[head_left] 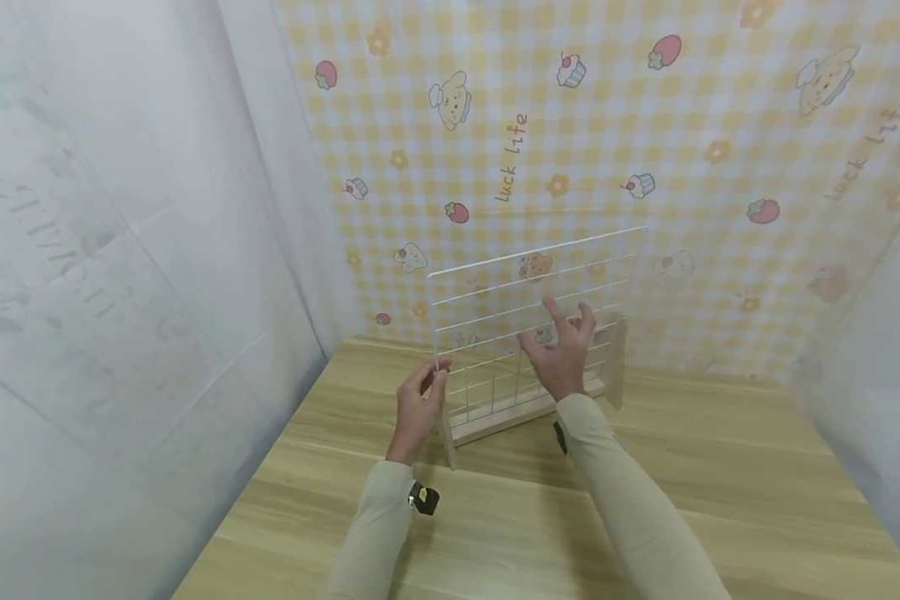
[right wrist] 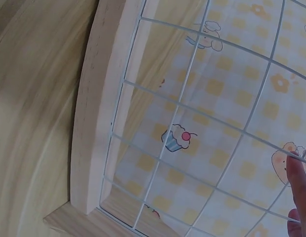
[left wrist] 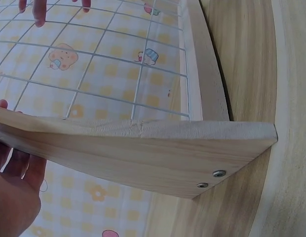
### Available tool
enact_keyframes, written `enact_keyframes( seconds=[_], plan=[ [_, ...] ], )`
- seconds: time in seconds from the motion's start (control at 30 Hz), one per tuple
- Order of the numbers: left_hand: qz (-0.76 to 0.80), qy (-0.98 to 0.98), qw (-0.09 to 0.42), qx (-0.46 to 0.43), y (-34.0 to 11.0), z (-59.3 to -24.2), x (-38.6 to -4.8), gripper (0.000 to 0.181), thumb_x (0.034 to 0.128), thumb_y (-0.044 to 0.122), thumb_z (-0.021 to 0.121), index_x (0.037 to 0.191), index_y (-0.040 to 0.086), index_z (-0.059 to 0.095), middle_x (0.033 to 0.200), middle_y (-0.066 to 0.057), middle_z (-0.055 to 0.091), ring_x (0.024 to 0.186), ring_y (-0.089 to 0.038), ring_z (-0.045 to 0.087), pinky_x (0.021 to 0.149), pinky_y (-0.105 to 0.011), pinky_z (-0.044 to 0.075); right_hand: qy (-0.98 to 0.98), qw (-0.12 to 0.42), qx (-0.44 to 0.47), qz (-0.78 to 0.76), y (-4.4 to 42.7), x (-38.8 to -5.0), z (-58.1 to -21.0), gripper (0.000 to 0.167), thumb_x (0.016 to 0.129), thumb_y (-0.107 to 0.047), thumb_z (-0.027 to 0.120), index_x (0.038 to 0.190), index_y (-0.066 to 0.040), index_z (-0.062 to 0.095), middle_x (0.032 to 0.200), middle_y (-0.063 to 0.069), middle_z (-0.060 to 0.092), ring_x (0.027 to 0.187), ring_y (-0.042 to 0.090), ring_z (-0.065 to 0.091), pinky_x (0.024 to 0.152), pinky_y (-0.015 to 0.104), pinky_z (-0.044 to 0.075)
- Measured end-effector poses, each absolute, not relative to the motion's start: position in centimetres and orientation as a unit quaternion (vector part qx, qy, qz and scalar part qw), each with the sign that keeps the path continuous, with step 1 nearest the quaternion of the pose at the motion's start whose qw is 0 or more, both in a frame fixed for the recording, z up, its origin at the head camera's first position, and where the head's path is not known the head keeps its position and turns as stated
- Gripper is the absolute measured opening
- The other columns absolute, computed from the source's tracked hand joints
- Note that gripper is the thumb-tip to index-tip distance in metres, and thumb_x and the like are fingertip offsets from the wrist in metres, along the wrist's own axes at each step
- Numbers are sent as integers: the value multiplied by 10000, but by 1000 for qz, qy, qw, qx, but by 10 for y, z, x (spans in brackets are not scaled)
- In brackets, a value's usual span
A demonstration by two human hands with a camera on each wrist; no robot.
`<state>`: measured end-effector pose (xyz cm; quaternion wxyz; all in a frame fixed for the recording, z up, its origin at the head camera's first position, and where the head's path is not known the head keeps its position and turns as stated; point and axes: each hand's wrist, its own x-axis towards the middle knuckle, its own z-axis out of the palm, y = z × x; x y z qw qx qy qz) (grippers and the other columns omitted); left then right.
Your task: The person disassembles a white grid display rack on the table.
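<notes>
two bare hands are at a white wire grid panel, which in the head view rises between a pale wooden left side board and a matching right side board, toward the back edge of the light wood-grain counter. a long pale wooden base bar runs along its foot and likely bears it. the left hand is at the panel's left edge, probably to steady that side; the right hand reaches the middle, fingers spread apart, perhaps to keep the wires from leaning. it covers part of the mesh, and the thin wires fade against the yellow-checked sheet behind.

in the left wrist view the left hand's fingers are clamped round the upper end of the left side board, though the frame's left edge cuts off much of the grip. two metal screws show near the board's foot, presumably fixing the base bar.

in the right wrist view a fingertip meets a wire; how hard it presses i cannot tell, and the rest of the right hand is cut off. whether the panel's lowest wire sits in a groove is unclear.
</notes>
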<state>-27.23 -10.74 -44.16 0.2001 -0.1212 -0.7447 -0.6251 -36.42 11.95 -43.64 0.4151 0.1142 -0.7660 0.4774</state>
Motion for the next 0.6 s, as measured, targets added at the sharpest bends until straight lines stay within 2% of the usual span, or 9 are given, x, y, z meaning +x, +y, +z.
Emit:
enact_keyframes(
  seconds=[0.07,0.17,0.23,0.3,0.43,0.53,0.6],
  plan=[
    [-626,-743,200,-126,-107,-442,-273,254,1032,52,525,1232,-67,627,1284,-291,621,1235,-412,608,1152,-509,451,-766,434,121,457,121,-365,-432,671,735,-176,868,1356,-158,615,1533,324,267,1246,462,408,791,537,570],
    [-620,-747,204,-125,-106,-442,-274,253,1031,56,530,1222,-74,633,1249,-256,647,1212,-401,625,1133,-502,474,-763,457,134,437,123,-366,-422,656,738,-199,862,1346,-139,621,1512,336,293,1218,433,421,769,511,547],
    [-619,-751,201,-115,-105,-441,-274,249,1031,68,537,1218,-57,644,1233,-225,661,1208,-383,634,1130,-486,481,-761,459,139,437,124,-366,-414,646,747,-209,858,1343,-131,624,1515,336,289,1194,417,424,690,480,571],
    [-618,-753,199,-110,-108,-448,-280,247,1033,100,547,1214,-27,657,1238,-198,670,1211,-361,641,1127,-454,489,-762,457,137,437,124,-365,-407,639,757,-219,852,1346,-128,621,1524,335,278,1170,400,424,583,399,560],
    [-626,-747,192,-115,-113,-465,-292,250,1035,175,566,1212,34,671,1283,-162,666,1226,-332,642,1132,-428,490,-762,459,133,436,123,-363,-393,644,743,-209,860,1337,-126,625,1523,351,278,1179,437,434,743,438,552],
    [-627,-746,191,-119,-114,-470,-294,258,1036,211,567,1225,67,668,1299,-158,658,1232,-311,638,1138,-415,487,-757,466,136,437,121,-362,-380,647,726,-194,870,1325,-130,632,1518,354,290,1229,465,434,874,564,511],
    [-627,-746,190,-117,-114,-470,-293,271,1038,212,563,1245,64,659,1308,-167,650,1243,-318,630,1143,-415,482,-754,469,138,438,120,-361,-372,645,716,-183,876,1313,-130,639,1514,348,301,1272,472,420,892,598,507]
  ],
)
